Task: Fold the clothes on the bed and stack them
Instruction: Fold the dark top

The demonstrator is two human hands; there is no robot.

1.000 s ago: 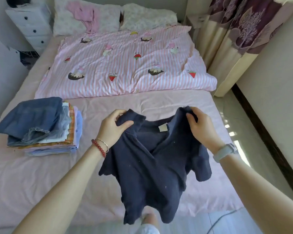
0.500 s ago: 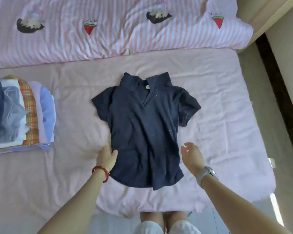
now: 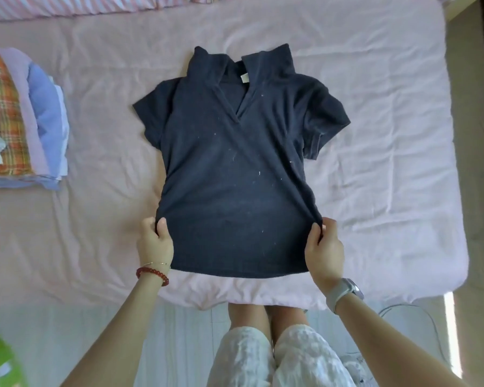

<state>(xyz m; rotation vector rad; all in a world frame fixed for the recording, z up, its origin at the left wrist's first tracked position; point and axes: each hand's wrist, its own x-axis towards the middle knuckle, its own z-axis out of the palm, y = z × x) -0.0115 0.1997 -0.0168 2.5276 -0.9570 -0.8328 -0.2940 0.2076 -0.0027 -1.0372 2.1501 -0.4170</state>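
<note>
Navy knit polo shirt [image 3: 235, 174] flat on wrinkled pink sheet [image 3: 375, 163], left hand [image 3: 154, 241], right hand [image 3: 323, 247] grip pinching side seams

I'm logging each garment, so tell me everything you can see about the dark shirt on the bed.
The shirt is navy, short-sleeved, with a collar, V-neck and pale neck label. It looks like soft knit flecked with lint. It lies flat, front up, collar away, on the pink sheet. The left hand and right hand pinch its sides near the hem.
</note>
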